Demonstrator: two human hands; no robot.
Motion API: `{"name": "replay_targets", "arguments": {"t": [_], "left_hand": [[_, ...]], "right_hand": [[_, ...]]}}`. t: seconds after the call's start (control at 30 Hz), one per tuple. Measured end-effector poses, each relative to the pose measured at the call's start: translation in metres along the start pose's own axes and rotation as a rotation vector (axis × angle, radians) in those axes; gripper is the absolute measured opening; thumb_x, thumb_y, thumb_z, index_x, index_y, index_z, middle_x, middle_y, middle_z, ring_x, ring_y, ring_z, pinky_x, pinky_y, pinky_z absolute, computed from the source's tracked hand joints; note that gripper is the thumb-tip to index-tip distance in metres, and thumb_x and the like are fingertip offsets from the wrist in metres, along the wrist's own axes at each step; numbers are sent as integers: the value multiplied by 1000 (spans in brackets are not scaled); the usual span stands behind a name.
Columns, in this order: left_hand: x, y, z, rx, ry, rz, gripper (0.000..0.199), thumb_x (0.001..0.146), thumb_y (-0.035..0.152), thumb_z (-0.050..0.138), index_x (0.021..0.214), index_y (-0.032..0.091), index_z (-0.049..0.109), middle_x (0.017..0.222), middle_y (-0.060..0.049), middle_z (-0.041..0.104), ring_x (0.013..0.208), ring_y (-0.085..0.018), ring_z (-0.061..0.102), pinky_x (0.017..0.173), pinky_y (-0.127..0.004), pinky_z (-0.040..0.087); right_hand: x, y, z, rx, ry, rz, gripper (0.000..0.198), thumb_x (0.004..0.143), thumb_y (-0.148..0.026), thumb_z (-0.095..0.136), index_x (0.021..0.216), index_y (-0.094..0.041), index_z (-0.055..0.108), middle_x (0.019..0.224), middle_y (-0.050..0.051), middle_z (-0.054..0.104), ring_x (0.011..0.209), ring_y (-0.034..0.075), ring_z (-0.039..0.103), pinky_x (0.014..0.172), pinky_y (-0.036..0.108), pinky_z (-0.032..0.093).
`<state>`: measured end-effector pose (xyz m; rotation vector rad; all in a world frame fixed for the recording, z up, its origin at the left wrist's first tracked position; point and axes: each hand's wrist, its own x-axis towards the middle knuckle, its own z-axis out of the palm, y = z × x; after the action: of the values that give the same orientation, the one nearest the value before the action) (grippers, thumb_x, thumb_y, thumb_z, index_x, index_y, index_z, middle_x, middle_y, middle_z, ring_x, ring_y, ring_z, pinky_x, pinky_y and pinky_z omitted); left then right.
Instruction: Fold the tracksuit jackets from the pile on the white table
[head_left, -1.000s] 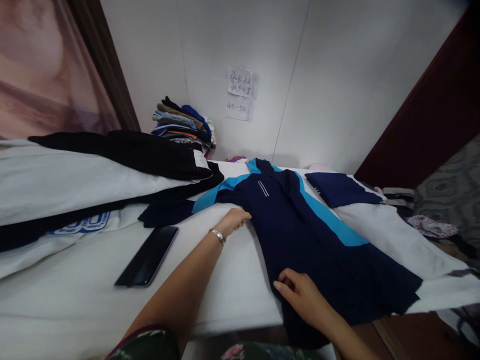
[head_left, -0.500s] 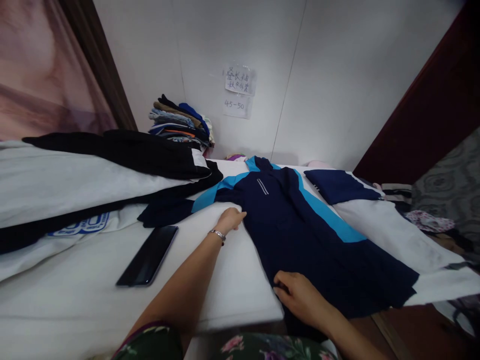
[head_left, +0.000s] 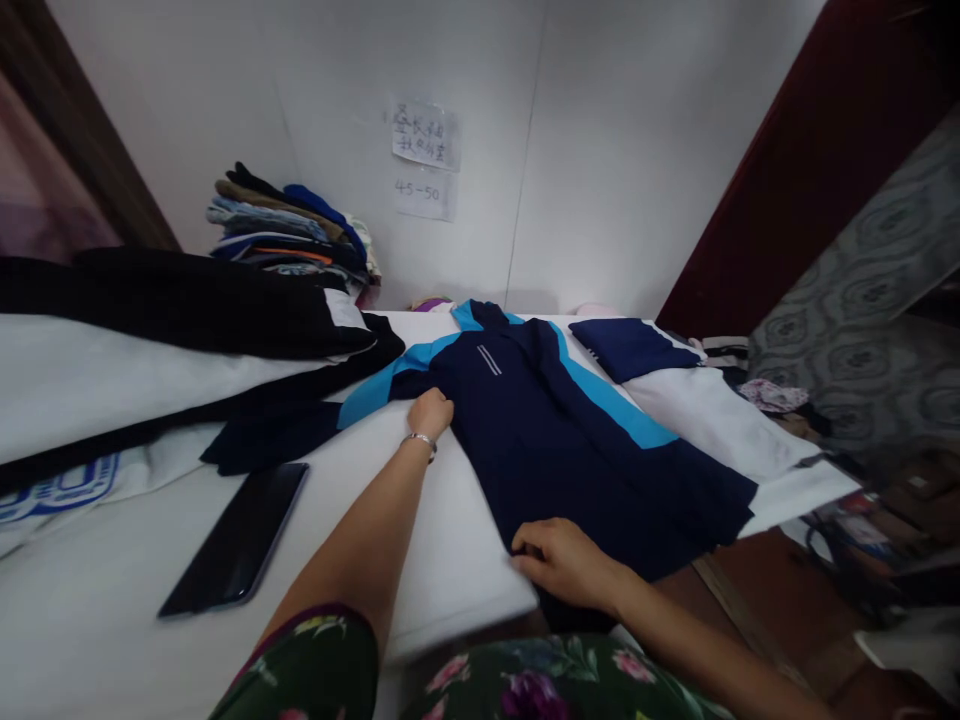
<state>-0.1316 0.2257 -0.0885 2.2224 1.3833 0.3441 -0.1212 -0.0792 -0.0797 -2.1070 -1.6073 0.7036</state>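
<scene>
A navy jacket (head_left: pixel 540 440) with light-blue shoulder and sleeve panels lies spread out, its collar toward the wall. Two short pale stripes mark its chest. My left hand (head_left: pixel 431 412), wearing a bracelet, is closed at the jacket's left side edge, just below the underarm. Nearer to me, my right hand (head_left: pixel 566 560) has its fingers curled and pinched on the same side edge near the hem. Part of the jacket's lower edge hangs past the front of the white table (head_left: pixel 457 560). One sleeve stretches out to the left, the other slants down to the right.
A black phone (head_left: pixel 236 540) lies left of my left arm. Black and white clothes (head_left: pixel 187 310) spread across the left side, with a folded stack (head_left: pixel 289 235) behind. Folded navy clothing (head_left: pixel 634 347) and white clothing (head_left: pixel 705 420) lie right. Paper notes (head_left: pixel 425 160) hang on the wall.
The view has turned right, so everything sits further left. My left hand has shifted slightly up the jacket's side edge and its fingers have closed more. My right hand stays near the hem.
</scene>
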Motion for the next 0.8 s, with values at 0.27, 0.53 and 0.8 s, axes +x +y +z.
{"name": "replay_targets", "arguments": {"t": [0.27, 0.53, 0.8], "left_hand": [[-6, -6, 5, 14, 39, 2, 23, 83, 34, 49, 93, 22, 65, 104, -13, 71, 101, -31, 64, 77, -37, 47], [3, -10, 5, 77, 79, 29, 30, 83, 39, 47, 99, 21, 64, 101, -15, 71, 98, -34, 64, 76, -42, 48], [14, -15, 13, 110, 74, 35, 30, 81, 41, 47, 95, 21, 64, 101, -15, 71, 98, -36, 64, 76, -44, 49]], "right_hand": [[14, 22, -26, 119, 320, -172, 29, 93, -32, 51, 112, -17, 67, 109, 9, 69, 102, 19, 62, 89, 32, 49], [41, 41, -18, -254, 44, -75, 64, 95, -52, 46, 148, -17, 37, 159, 17, 22, 148, 30, 12, 117, 56, 12], [36, 71, -74, -262, 363, 19, 58, 93, -48, 51, 144, -22, 44, 159, 11, 22, 149, 26, 9, 118, 53, 11]]}}
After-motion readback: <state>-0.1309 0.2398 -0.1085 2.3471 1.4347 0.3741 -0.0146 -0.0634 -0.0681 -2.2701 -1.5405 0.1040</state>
